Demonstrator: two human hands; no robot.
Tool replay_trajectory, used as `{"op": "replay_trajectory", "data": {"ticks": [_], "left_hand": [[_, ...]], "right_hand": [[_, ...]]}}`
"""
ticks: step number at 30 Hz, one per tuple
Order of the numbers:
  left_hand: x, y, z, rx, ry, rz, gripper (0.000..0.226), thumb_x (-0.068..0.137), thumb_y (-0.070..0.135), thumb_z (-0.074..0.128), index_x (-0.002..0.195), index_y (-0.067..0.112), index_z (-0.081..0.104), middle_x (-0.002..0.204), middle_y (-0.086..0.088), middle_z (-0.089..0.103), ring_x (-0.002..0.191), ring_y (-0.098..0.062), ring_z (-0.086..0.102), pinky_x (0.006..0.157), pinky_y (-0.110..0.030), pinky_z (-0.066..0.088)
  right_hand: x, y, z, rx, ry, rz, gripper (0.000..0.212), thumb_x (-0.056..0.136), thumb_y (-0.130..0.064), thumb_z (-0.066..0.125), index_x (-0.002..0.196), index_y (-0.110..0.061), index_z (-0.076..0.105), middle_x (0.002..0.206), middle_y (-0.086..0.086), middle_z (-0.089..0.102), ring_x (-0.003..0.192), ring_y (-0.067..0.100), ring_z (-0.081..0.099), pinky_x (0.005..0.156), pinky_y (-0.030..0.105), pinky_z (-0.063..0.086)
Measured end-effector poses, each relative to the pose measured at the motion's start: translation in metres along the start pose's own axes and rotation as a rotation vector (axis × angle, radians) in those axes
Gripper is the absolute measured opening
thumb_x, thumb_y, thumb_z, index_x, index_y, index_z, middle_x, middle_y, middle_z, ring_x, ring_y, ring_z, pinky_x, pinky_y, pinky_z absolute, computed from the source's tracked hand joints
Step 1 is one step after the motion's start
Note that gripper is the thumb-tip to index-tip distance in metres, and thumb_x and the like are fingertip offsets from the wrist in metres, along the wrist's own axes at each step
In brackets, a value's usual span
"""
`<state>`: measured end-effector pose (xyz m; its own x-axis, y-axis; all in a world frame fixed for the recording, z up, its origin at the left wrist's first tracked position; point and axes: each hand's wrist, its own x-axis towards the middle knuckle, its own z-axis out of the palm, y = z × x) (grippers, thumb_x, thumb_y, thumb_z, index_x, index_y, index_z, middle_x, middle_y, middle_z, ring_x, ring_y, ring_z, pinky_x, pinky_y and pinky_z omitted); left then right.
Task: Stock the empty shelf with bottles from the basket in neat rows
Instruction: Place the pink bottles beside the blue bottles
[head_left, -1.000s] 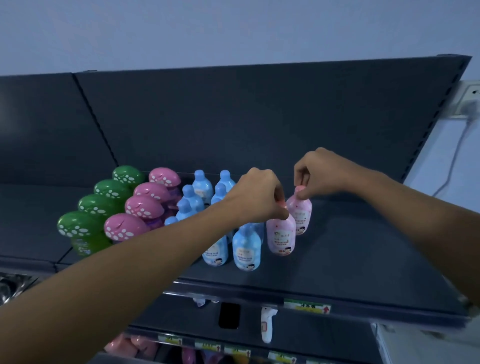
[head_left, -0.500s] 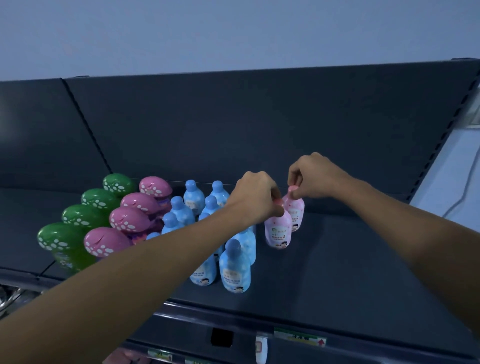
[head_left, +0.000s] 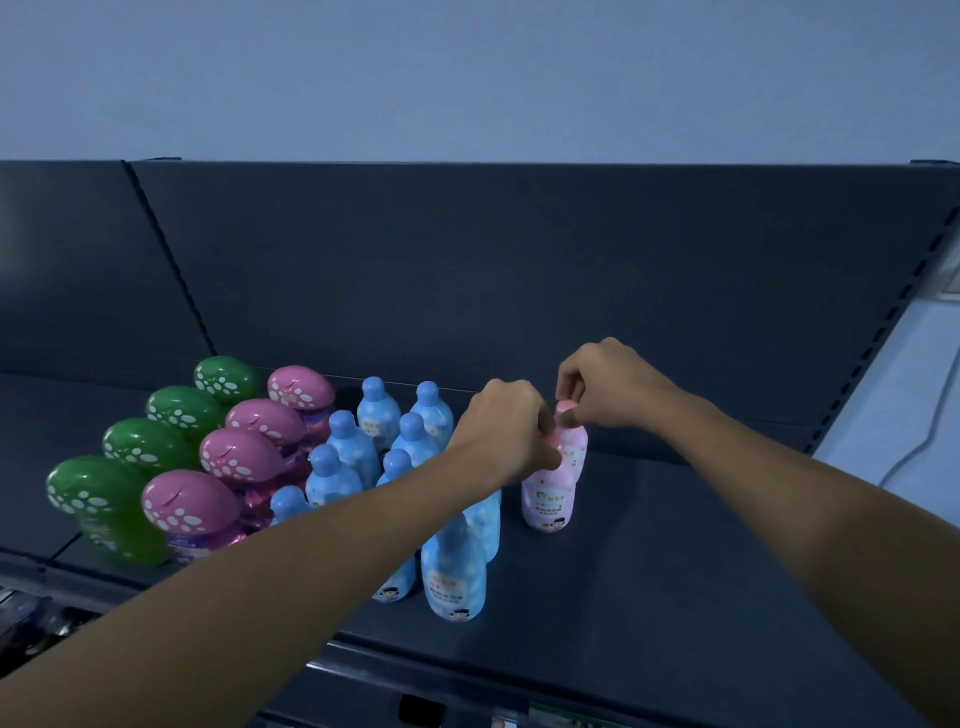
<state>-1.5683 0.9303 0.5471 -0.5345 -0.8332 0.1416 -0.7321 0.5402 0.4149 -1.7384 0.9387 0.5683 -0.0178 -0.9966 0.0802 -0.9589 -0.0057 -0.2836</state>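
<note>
Two small pink bottles stand one behind the other on the dark shelf (head_left: 675, 597). My left hand (head_left: 501, 431) is closed over the cap of the front pink bottle (head_left: 548, 501). My right hand (head_left: 605, 382) pinches the pink cap of the rear pink bottle (head_left: 576, 447). To their left stand two rows of blue bottles (head_left: 454, 577), partly hidden by my left forearm. The basket is out of view.
Farther left are a row of pink mushroom-capped bottles (head_left: 189, 506) and a row of green ones (head_left: 98, 493). The shelf's dark back panel (head_left: 519, 270) rises behind. The shelf stretches bare to the right of the pink bottles. Lower shelves show below the front edge.
Both hands have stayed on the two pink bottle caps. The camera has tilted up and shifted, so the shelf sits lower in view; the bottles now stand closer behind one another.
</note>
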Motion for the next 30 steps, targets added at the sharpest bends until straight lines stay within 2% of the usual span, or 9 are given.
{"op": "replay_trajectory", "data": {"ticks": [10, 17, 30], "left_hand": [[0.004, -0.002, -0.001, 0.008, -0.034, -0.011, 0.014, 0.071, 0.027, 0.075, 0.085, 0.026, 0.079, 0.079, 0.003, 0.071, 0.076, -0.017, 0.067, 0.069, -0.036, 0.061], [0.003, 0.000, 0.003, 0.032, -0.049, 0.017, 0.020, 0.080, 0.032, 0.069, 0.094, 0.020, 0.074, 0.089, 0.000, 0.070, 0.087, -0.020, 0.063, 0.078, -0.037, 0.058], [0.002, -0.010, -0.001, -0.032, -0.082, 0.061, 0.020, 0.083, 0.034, 0.070, 0.094, 0.018, 0.075, 0.085, 0.001, 0.071, 0.090, -0.020, 0.061, 0.074, -0.036, 0.057]], "right_hand": [[0.010, -0.002, 0.007, -0.012, -0.013, 0.001, 0.016, 0.073, -0.023, 0.087, 0.079, -0.023, 0.072, 0.082, -0.010, 0.069, 0.080, 0.009, 0.067, 0.077, 0.036, 0.061], [0.014, 0.000, 0.010, 0.025, -0.016, 0.040, 0.016, 0.073, -0.021, 0.086, 0.077, -0.024, 0.071, 0.084, -0.010, 0.069, 0.085, 0.007, 0.065, 0.080, 0.036, 0.060], [0.013, -0.001, 0.010, 0.078, -0.030, 0.082, 0.020, 0.068, -0.023, 0.090, 0.075, -0.027, 0.072, 0.080, -0.013, 0.072, 0.082, 0.005, 0.069, 0.078, 0.033, 0.061]]}}
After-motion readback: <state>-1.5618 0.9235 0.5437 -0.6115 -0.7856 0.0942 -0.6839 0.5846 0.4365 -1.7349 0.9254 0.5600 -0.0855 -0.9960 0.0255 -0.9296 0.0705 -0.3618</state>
